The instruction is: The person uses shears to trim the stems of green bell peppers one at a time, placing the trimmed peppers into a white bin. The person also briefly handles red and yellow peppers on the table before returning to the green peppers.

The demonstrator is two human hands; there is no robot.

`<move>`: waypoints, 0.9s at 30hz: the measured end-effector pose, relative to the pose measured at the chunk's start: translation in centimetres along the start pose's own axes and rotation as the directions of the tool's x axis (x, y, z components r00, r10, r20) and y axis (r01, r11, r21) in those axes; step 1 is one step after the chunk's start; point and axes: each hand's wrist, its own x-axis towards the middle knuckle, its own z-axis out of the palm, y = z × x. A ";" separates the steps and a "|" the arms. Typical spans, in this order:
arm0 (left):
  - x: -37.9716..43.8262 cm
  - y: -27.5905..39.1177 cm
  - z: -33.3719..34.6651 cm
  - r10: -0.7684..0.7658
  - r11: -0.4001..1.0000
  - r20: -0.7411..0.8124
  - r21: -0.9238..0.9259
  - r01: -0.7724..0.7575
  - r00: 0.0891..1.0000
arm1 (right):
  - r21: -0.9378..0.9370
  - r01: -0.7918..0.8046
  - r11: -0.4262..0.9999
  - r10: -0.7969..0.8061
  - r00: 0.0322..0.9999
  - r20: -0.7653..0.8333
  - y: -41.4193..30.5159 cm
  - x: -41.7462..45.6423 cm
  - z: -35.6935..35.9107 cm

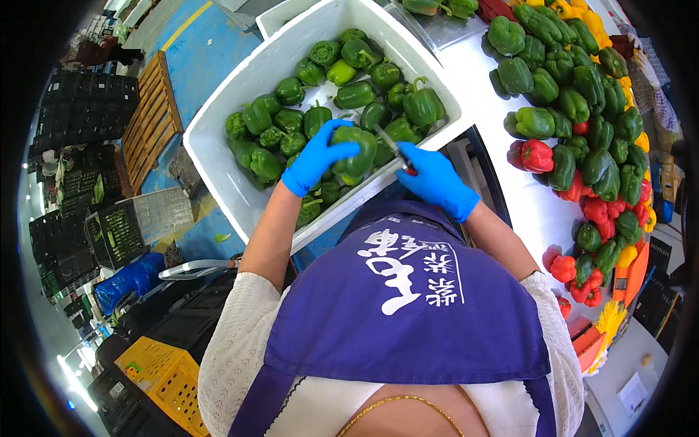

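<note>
A green bell pepper is held in my left hand, which wears a blue glove. My right hand, gloved in the same blue, grips a small knife by its handle. The metal blade points up and left, close to the held pepper's right side; whether they touch I cannot tell. Both hands are over the near side of a white foam box. Many loose green bell peppers lie in the box, some with stems showing.
To the right, a shiny metal table carries a heap of green peppers, red peppers and yellow ones. A wooden pallet, black crates and a yellow crate stand at left. Another person's gloved hand shows beyond the heap.
</note>
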 end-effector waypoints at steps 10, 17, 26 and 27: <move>3.1 3.5 6.8 0.051 0.209 0.508 -0.847 0.488 0.860 | 0.865 -0.019 0.502 0.170 0.982 -0.077 1.8 -0.6 -5.8; 5.2 5.9 11.5 -0.229 0.759 0.462 -0.466 0.454 0.857 | 0.940 -0.053 0.337 0.208 0.978 -0.020 3.4 -2.0 -8.0; 7.6 5.7 13.6 -0.324 0.862 0.240 -0.323 0.390 0.915 | 0.958 -0.065 0.279 0.348 0.937 -0.037 6.8 -3.2 -7.2; 7.8 5.7 13.9 -0.307 0.879 0.174 -0.325 0.348 0.936 | 0.954 -0.079 0.291 0.355 0.934 -0.031 6.9 -3.4 -7.3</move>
